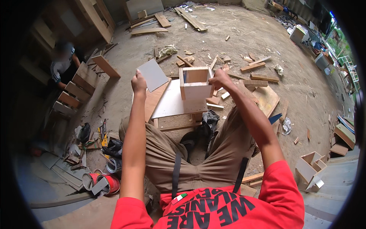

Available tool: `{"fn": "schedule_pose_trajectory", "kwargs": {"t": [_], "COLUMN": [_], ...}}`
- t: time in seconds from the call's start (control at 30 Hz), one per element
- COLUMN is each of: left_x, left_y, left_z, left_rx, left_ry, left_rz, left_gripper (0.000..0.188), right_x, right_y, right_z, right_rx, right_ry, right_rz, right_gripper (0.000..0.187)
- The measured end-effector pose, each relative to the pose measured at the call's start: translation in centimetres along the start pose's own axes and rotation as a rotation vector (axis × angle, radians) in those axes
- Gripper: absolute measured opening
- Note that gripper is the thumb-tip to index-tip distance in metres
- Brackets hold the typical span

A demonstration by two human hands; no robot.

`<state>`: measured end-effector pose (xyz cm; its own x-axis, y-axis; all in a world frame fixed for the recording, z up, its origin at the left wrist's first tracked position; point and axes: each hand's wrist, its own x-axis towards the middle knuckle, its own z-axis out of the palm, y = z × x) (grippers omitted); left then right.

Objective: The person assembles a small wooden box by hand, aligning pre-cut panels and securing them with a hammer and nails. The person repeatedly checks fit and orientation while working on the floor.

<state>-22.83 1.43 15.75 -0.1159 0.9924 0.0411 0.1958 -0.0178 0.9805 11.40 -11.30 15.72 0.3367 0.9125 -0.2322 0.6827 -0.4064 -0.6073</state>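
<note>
My left hand grips a flat grey-white square panel by its left edge, raised above the low work surface. With my right hand I grasp the right side of a small open-topped wooden box. The box has a pale front face and bare wood edges, and its inside shows brown. It stands on a white board in front of my knees. Beside that board lies a brown plywood piece. The fingertips behind the box's right wall are partly hidden.
Wood offcuts lie scattered on the dirt floor beyond the box. Red cans and a handsaw are at my left. Another wooden box sits at the right. A person sits at the far left near upright boards.
</note>
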Motion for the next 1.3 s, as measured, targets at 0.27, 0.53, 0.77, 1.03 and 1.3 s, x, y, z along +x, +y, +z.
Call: {"fn": "schedule_pose_trajectory", "kwargs": {"t": [0.27,0.53,0.77,1.03,1.3], "left_x": [-6.7,-10.1,-6.5,-6.0,-6.9], "left_y": [-1.2,-0.7,-1.5,-4.3,-3.8], "left_z": [1.4,6.4,3.9,2.4,2.7], "left_rx": [-0.458,-0.576,-0.462,0.265,0.525], "left_ry": [-0.161,-0.352,-0.327,-0.34,-0.603], "left_rz": [-0.289,-0.271,-0.306,0.122,0.428], "left_gripper": [0.038,0.033,0.038,0.043,0.117], "right_x": [-2.3,-4.4,-0.6,1.8,2.9], "right_y": [-2.0,-6.6,-4.9,-4.4,-4.1], "right_z": [5.4,5.7,4.3,4.1,4.6], "right_rx": [-0.106,-0.052,-0.12,-0.113,-0.169], "right_ry": [0.074,0.101,-0.012,-0.339,-0.396], "right_rz": [-0.262,-0.608,-0.685,-0.703,-0.819], "right_gripper": [0.061,0.113,0.094,0.095,0.1]}}
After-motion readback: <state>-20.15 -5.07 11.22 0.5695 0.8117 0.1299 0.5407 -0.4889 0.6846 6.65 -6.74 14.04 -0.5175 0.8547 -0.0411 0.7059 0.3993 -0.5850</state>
